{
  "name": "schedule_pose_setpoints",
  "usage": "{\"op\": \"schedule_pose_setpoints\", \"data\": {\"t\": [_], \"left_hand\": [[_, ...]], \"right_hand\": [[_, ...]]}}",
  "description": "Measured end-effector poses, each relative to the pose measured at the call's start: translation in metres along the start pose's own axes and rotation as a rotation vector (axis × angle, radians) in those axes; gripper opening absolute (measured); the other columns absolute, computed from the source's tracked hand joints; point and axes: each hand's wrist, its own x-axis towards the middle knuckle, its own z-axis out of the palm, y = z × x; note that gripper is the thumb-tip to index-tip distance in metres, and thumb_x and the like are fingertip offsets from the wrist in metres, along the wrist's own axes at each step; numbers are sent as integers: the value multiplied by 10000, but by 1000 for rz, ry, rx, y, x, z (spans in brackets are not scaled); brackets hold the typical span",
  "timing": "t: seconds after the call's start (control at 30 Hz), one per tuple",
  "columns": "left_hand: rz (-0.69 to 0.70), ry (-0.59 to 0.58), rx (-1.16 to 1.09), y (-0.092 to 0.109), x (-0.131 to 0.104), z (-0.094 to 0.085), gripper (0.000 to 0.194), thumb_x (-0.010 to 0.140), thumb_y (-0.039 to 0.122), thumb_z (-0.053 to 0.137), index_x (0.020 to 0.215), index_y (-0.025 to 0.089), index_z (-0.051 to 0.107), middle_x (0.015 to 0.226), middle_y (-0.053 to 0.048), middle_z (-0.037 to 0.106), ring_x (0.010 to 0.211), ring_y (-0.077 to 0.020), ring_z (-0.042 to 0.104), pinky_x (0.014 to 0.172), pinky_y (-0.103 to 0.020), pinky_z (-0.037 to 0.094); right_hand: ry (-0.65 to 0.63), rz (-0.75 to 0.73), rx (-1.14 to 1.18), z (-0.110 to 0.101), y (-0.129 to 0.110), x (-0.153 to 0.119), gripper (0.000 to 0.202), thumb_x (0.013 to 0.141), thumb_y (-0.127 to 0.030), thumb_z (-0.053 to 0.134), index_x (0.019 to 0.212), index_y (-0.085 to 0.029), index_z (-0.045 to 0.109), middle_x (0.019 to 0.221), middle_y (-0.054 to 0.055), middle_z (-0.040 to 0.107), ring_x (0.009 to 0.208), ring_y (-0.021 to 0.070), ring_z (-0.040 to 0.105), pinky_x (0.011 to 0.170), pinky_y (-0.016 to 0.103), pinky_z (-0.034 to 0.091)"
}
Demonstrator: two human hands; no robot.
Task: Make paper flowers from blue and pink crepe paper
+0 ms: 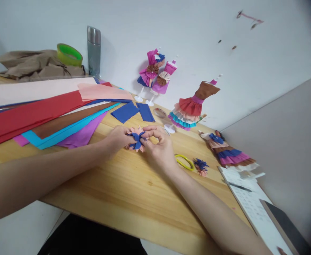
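Both my hands meet over the middle of the table on a layered paper flower [136, 137], blue petals on top of pointed peach ones. My left hand [117, 141] pinches its left side, and the fingertips are partly hidden by the petals. With thumb and fingers, my right hand [159, 146] grips a blue petal on the right side. Two pieces of blue crepe paper [125, 112] lie just beyond the flower. Right of my right wrist are a yellow looped handle [184, 162] and a small heap of blue and peach paper scraps [201, 165].
Coloured crepe paper sheets [33, 112] cover the left side. Behind stand a grey bottle [94, 49], a green tape roll [69, 55] on brown cloth and dress forms in paper dresses [192, 106]. A tape ring [159, 112], another paper dress [231, 154] and a written sheet [247, 198] are rightward.
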Motion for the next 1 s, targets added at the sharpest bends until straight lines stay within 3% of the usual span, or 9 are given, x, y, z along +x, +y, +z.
{"op": "schedule_pose_setpoints", "data": {"t": [0.3, 0.5, 0.73, 0.87, 1.0], "left_hand": [[-7, -2, 73, 7, -2, 2, 122, 635, 241, 649, 593, 137, 696, 599, -30, 661, 537, -98, 511, 533, -214, 383], [-9, -28, 57, 3, -3, 0, 139, 696, 253, 644, 660, 141, 718, 643, -39, 690, 567, -104, 538, 557, -216, 396], [-71, -36, -101, 8, -3, 3, 165, 695, 220, 654, 564, 120, 663, 589, -60, 663, 541, -115, 535, 561, -243, 406], [-97, -30, -186, 10, -4, 6, 301, 755, 206, 620, 466, 133, 579, 479, -41, 569, 527, -117, 518, 567, -245, 403], [-98, -64, -223, 15, -6, 7, 355, 880, 347, 548, 600, 139, 611, 568, -47, 620, 555, -122, 547, 538, -228, 384]], "right_hand": [[-38, 101, 81, -2, 6, 2, 64, 709, -245, 696, 661, -210, 673, 988, 77, 704, 966, 231, 660, 950, 452, 481], [-78, 193, 225, 1, 12, 3, 124, 707, -294, 685, 658, -200, 621, 956, 90, 700, 947, 231, 671, 886, 421, 515], [-29, 2, -3, 1, 6, 0, 90, 763, -260, 650, 691, -215, 620, 970, 70, 698, 957, 233, 643, 921, 445, 474], [-11, -105, -113, -1, 3, -1, 77, 789, -230, 638, 719, -222, 606, 1006, 76, 690, 1002, 246, 625, 928, 451, 461], [-9, -127, -144, -1, 3, -2, 24, 783, -211, 618, 787, -228, 601, 1019, 79, 688, 1031, 255, 620, 934, 458, 461]]}}
